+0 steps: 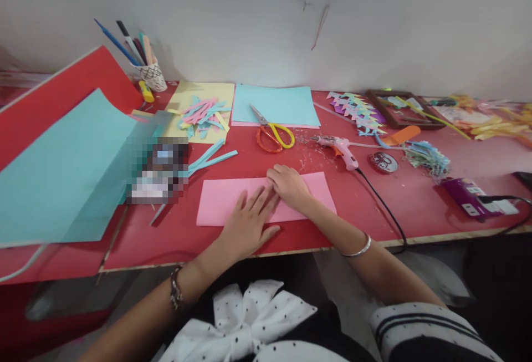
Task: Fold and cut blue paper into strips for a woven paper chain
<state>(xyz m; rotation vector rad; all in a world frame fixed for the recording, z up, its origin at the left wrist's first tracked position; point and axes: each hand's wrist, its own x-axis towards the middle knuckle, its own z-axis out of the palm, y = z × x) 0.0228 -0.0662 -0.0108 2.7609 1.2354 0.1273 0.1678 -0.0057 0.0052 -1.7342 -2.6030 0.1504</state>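
Observation:
A sheet of pink paper (220, 198), apparently folded into a long strip, lies in front of me near the table's front edge. My left hand (247, 218) rests flat on its middle, fingers spread. At the paper's far edge, my right hand (288, 187) has its fingers curled and close together against the sheet; their undersides are hidden. Beyond the hands lie scissors (272, 132) with red and yellow handles, blades pointing away. To the right is a pink glue gun (341, 148) with a black cord. Light-blue paper strips (211, 158) lie to the left of the far edge.
Large blue sheets (62, 173) cover the left side, near a blurred phone-like object (160, 171). A pen cup (153, 76), cut paper pieces (203, 115) and blue paper (276, 101) stand along the wall. A purple power box (469, 198) sits at right.

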